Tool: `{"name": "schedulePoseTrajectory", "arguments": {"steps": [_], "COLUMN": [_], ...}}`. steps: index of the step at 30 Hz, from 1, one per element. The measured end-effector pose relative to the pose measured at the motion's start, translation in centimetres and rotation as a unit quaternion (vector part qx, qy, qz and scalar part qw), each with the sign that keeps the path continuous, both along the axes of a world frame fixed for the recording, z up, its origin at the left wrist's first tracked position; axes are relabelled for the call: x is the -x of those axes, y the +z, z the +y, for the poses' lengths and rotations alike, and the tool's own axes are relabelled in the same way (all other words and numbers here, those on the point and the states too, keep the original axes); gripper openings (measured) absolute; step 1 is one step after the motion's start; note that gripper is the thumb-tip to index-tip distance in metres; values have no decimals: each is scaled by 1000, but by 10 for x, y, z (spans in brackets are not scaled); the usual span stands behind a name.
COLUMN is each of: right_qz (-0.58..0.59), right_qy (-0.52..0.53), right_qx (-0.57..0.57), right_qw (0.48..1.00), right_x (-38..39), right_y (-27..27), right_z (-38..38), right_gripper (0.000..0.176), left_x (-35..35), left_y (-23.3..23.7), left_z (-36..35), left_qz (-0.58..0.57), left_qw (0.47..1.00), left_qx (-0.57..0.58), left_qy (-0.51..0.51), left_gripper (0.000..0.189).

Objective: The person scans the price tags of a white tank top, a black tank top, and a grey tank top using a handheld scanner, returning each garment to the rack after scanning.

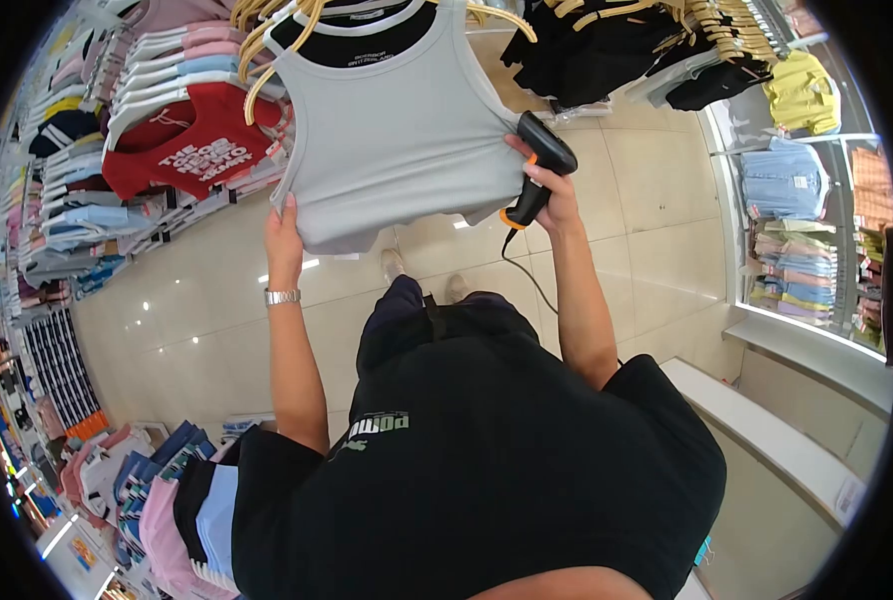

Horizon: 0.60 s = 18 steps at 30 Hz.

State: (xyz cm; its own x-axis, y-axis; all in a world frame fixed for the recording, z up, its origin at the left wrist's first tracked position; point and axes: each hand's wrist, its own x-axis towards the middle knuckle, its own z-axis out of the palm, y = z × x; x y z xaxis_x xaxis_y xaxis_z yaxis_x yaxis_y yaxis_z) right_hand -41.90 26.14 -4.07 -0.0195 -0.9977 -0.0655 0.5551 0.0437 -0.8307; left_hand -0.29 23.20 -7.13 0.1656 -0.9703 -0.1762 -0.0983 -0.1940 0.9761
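A light grey tank top (397,130) hangs on a wooden hanger, spread between both hands, with black fabric showing inside its neckline. My left hand (285,243) pinches the lower left side of the top. My right hand (550,195) is wrapped round the handle of a black and orange barcode scanner (550,150), and its fingers also touch the right edge of the top. A dark cable (534,275) trails down from the scanner's handle.
A red printed shirt (199,140) hangs among clothes on the left rack. Black garments (607,55) hang at the top right. Shelves with a blue shirt (785,180) stand at the right. Folded clothes (162,525) lie at the lower left. A white ledge (757,430) runs at the lower right.
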Motion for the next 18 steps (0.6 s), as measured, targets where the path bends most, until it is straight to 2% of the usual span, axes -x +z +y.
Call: {"name": "schedulePoseTrajectory", "arguments": {"steps": [4, 8, 11, 14, 18], "right_qz": [-7, 0, 22, 0, 48], "right_qy": [18, 80, 116, 167, 266], "right_qx": [-12, -5, -35, -51, -40], "right_qw": [1000, 997, 992, 985, 962], "right_x": [5, 0, -1, -10, -9], "right_y": [3, -4, -23, -1, -10], "right_z": [-3, 1, 6, 16, 25], "right_gripper": [67, 67, 64, 56, 62], "left_x": [-3, 8, 44, 55, 70], "left_y": [-7, -29, 1, -14, -17], "left_z": [3, 12, 36, 55, 79], "left_qz": [45, 57, 189, 211, 167], "left_qw": [999, 997, 980, 970, 964], "left_qx": [-19, -50, -68, -79, -114], "left_qy": [-5, 7, 1, -88, -175], "left_gripper": [47, 46, 43, 44, 40]}}
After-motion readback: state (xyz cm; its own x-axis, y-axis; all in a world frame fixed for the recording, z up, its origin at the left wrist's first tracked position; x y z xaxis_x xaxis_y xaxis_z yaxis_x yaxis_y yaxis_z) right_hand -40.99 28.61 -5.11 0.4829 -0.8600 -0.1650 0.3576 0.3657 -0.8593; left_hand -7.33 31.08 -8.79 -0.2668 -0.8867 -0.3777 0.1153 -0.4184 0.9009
